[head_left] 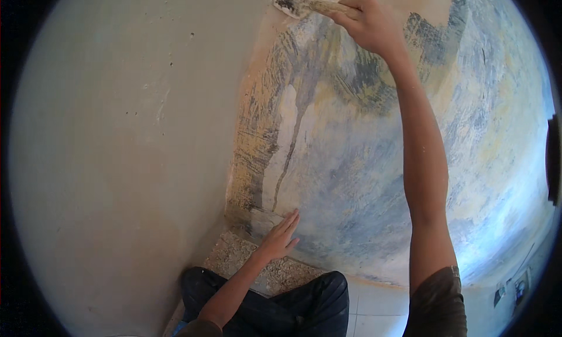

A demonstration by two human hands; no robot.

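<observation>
My right hand (374, 24) is raised to the top of the wall. Its fingers wrap round the handle of a brush (294, 4), whose head is caked in white and dark stuff and points left against the wall. Lower down, my left hand (280, 237) has its fingers stretched out and holds nothing; it is at the wall's bottom part, though whether it touches I cannot tell. Between them spreads the painted wall (345, 155), mottled in blue, grey, white and ochre. A dark wet-looking drip (291, 150) runs down it, and streaky dark strokes line its left side.
A plain beige wall (117, 161) with small holes meets the painted one at a corner on the left. Rough, speckled stone-like surface (231, 252) lies at its foot, by my bent knees in dark trousers (316, 302). Pale floor tiles (374, 313) show at the lower right.
</observation>
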